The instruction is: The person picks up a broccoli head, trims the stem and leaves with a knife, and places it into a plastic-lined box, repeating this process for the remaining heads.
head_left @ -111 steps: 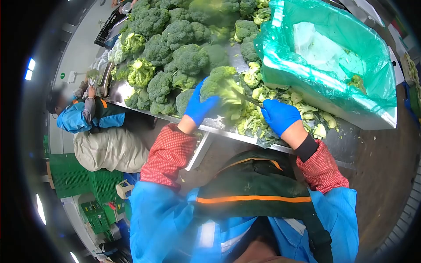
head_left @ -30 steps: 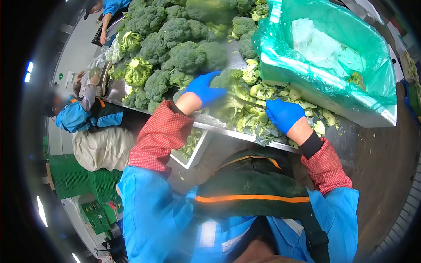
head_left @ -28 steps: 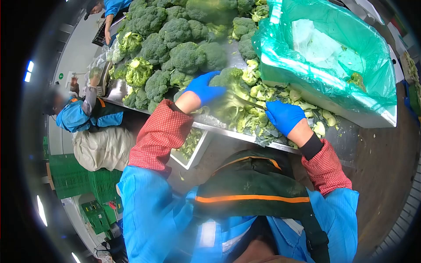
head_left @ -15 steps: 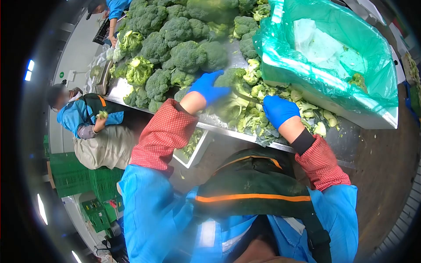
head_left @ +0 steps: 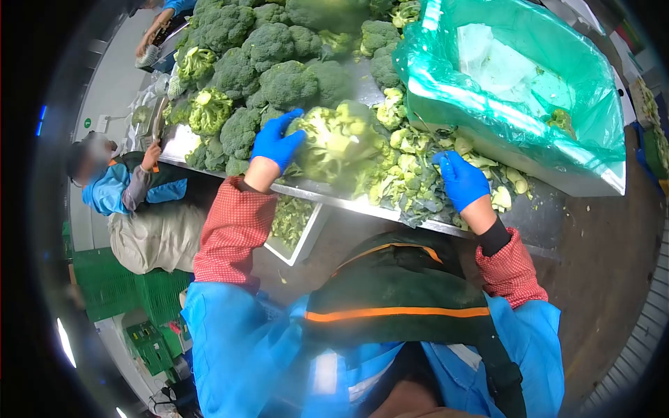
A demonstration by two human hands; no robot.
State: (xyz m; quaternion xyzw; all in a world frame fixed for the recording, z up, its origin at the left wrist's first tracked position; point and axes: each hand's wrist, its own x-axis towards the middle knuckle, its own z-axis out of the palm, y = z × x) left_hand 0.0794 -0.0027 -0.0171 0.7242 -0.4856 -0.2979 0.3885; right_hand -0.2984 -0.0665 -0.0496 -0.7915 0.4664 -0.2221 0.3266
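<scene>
My left hand [head_left: 279, 143], in a blue glove, grips the left side of a pale green broccoli head [head_left: 333, 139] at the table's front edge. Its cut, branching side faces up, and a smudge on the lens blurs it. My right hand [head_left: 463, 180], also gloved in blue, is curled over a heap of broccoli trimmings [head_left: 411, 174]. A thin dark knife blade showed from this hand a moment ago; the blade is now not discernible. Many dark green broccoli heads [head_left: 286, 83] are piled beyond my left hand.
A white box [head_left: 585, 171] lined with a green plastic bag [head_left: 481, 104] stands on the right of the metal table [head_left: 334, 194]. Below the edge is a white crate [head_left: 296, 233] of trimmings. One co-worker [head_left: 115, 181] stands at the left, another person's arm [head_left: 155, 31] is farther back.
My left hand has moved left, and the broccoli head's pale branching side now shows. My right hand has moved slightly right; the blade no longer shows. The co-worker's hand at the left has risen.
</scene>
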